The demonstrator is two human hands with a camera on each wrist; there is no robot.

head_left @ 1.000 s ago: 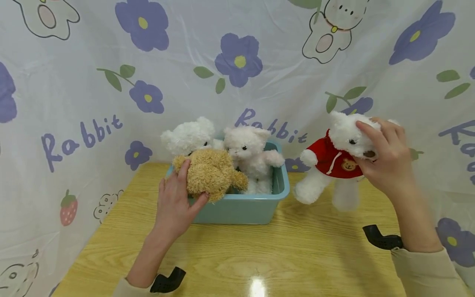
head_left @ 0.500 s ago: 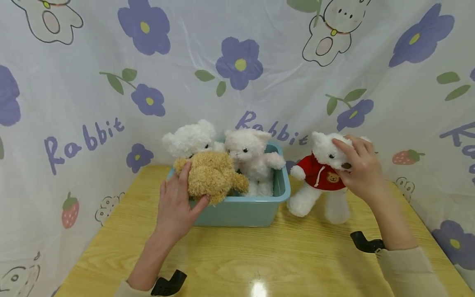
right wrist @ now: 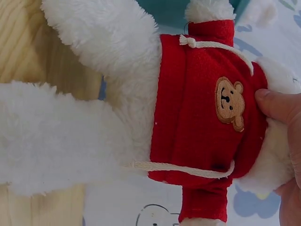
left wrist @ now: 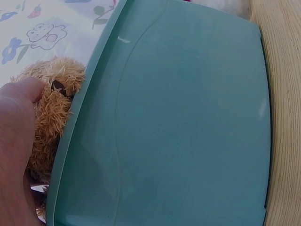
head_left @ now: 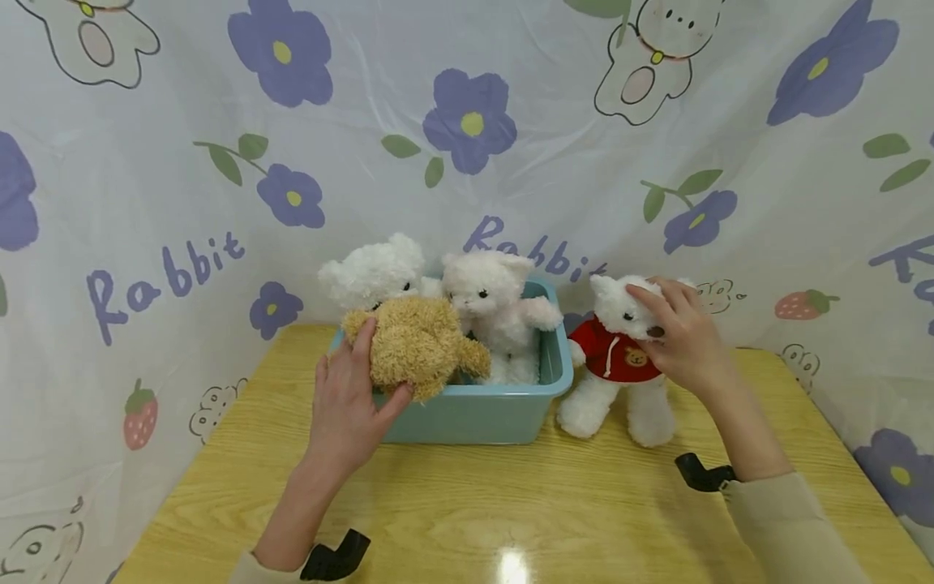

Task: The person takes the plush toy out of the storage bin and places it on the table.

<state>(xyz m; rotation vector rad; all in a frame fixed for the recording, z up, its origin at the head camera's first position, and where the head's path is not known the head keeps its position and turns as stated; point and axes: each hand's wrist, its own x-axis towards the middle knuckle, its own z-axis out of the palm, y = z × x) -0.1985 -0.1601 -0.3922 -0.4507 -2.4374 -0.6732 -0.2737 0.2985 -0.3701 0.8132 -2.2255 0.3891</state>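
My left hand point(head_left: 349, 405) grips a shaggy tan plush toy point(head_left: 416, 341) at the front left of a teal plastic bin point(head_left: 467, 415); in the left wrist view the thumb presses its fur just above the rim. Behind it in the bin sit a white plush toy point(head_left: 375, 272) and a pale pinkish plush cat point(head_left: 490, 296). Right of the bin, my right hand point(head_left: 686, 337) holds a white teddy bear point(head_left: 580, 405) by the head. This bear wears a red hoodie point(right wrist: 202, 113) with a bear patch, and its legs reach down to the tabletop.
The bin stands on a wood-grain table point(head_left: 467, 503) near its back edge. Behind hangs a white curtain point(head_left: 365, 146) printed with purple flowers and the word Rabbit. Black wrist mounts point(head_left: 336, 556) show at both forearms.
My right hand has brought the white bear down and to the left, from above the table to beside the bin. My left hand and the tan plush toy have stayed put.
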